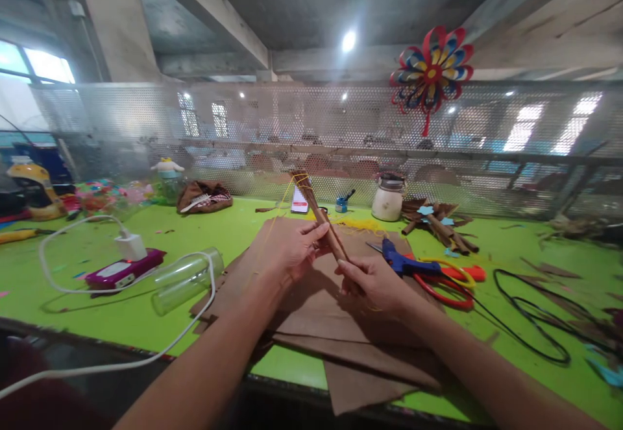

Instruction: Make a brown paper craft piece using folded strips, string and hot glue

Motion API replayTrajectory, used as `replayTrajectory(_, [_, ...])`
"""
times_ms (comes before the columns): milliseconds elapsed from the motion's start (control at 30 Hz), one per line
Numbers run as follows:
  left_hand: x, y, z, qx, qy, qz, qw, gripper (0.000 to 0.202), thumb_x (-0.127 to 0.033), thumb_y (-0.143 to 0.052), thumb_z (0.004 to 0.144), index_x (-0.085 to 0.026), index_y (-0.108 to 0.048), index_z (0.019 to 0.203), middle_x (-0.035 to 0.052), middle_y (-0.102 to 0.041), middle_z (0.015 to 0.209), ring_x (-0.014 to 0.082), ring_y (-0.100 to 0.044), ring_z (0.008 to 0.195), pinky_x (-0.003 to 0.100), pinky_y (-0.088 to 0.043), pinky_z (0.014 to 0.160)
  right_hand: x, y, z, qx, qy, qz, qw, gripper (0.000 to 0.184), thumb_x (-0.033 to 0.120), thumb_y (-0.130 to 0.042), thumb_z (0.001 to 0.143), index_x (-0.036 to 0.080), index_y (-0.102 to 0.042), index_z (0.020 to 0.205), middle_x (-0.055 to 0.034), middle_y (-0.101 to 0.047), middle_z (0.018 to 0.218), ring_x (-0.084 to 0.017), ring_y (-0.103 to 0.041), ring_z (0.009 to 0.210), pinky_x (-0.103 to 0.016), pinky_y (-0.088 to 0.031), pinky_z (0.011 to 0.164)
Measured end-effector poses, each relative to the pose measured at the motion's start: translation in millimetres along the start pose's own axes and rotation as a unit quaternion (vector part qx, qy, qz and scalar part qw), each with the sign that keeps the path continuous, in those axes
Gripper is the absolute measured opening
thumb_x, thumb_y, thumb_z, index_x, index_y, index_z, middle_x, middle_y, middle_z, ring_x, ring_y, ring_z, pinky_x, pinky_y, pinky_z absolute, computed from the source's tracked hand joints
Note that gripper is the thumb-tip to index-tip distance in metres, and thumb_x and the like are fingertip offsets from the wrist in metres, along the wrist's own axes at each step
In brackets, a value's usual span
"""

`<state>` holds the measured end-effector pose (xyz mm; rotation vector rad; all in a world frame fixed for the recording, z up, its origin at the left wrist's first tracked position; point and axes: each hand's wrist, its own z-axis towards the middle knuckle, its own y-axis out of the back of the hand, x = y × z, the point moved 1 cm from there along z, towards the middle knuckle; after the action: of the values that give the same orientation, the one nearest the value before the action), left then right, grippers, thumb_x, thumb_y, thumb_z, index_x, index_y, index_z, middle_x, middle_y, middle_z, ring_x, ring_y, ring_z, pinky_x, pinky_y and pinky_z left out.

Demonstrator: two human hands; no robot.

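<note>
A rolled brown paper tube (320, 211) is held at a slant above the table, its top end leaning left. Yellow thread (300, 176) is looped around that top end, and a strand runs down toward my left wrist. My left hand (304, 248) is closed around the tube's middle. Lower down, my right hand (365, 281) pinches its bottom end. Beneath both hands lies a stack of brown paper sheets (311, 320), partly covered by my forearms.
To the right are a blue glue gun (406, 261), red-handled scissors (445, 297) and a black cable (530, 333). A clear plastic cylinder (182, 284) and a purple power strip (126, 271) with a white cable lie left. Behind stand a phone (299, 200), a white jar (388, 200) and more paper rolls (442, 226).
</note>
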<state>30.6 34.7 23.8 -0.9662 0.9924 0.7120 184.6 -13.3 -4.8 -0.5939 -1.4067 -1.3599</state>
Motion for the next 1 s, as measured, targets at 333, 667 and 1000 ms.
replayTrajectory(333, [-2.5, -3.5, -2.2, -0.007, -0.010, -0.029, 1.000, 0.021, -0.031, -0.063, 0.075, -0.013, -0.062, 0.084, 0.0076, -0.067, 0.077, 0.0169, -0.063, 0.071, 0.031, -0.050, 0.069, 9.7, -9.0, -6.3, -0.090, 0.073, -0.115, 0.987, 0.041, 0.041, -0.038, 0.088, 0.014, -0.060, 0.066, -0.0013, -0.059, 0.049, -0.012, -0.054, 0.047, -0.020, -0.037, 0.048])
replayTrajectory(667, [-2.4, -8.5, -5.6, -0.051, -0.001, -0.081, 0.995, 0.011, -0.018, -0.054, 0.082, -0.011, -0.062, 0.077, 0.0054, -0.064, 0.071, 0.0139, -0.061, 0.066, 0.032, -0.049, 0.071, 2.5, -17.4, -12.5, -0.090, 0.071, -0.206, 0.972, 0.039, 0.037, -0.038, 0.088, 0.017, -0.056, 0.060, -0.0038, -0.061, 0.055, -0.015, -0.054, 0.051, -0.025, -0.034, 0.052])
replayTrajectory(1000, [-0.8, -6.2, -2.9, -0.026, -0.009, -0.073, 0.997, 0.014, -0.022, -0.053, 0.083, -0.011, -0.062, 0.080, 0.0061, -0.065, 0.071, 0.0137, -0.061, 0.067, 0.030, -0.046, 0.072, 9.6, -23.3, -14.4, -0.001, -0.060, 0.113, 0.992, 0.040, 0.049, -0.053, 0.077, 0.011, -0.059, 0.068, -0.0024, -0.057, 0.057, -0.007, -0.042, 0.044, -0.020, -0.029, 0.041])
